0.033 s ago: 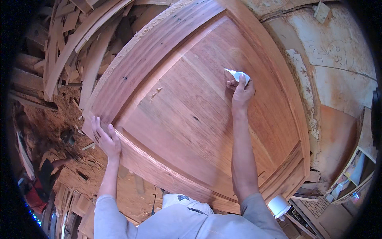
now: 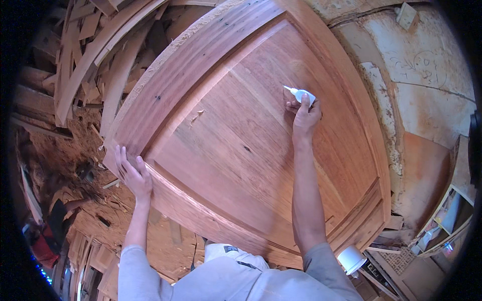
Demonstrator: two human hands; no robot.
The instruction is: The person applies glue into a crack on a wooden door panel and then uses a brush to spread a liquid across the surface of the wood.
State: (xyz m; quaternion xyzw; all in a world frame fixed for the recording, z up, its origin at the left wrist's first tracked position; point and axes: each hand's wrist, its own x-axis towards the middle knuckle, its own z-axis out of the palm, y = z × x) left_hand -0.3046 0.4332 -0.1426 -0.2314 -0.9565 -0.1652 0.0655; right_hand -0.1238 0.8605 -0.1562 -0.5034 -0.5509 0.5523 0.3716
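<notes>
Gripping a small white bottle [image 2: 304,96] between thumb and fingers, our right hand [image 2: 307,120] holds it over the reddish wooden panel [image 2: 216,138], the thin nozzle pointing off to that hand's left; we cannot tell whether its tip touches the wood. Our left hand [image 2: 134,178] grasps nothing, lying with fingers extended on the near left corner of the panel's frame [image 2: 175,90]. Right of and beyond our right hand, a pale board [image 2: 427,55] bears faint, scrawled handwriting. Between our hands, nearer our body, a dark patch [image 2: 231,249] marks our pale clothing [image 2: 226,281], its detail too small to read. Below our right hand, beside the forearm, we see a white tub [image 2: 351,259].
</notes>
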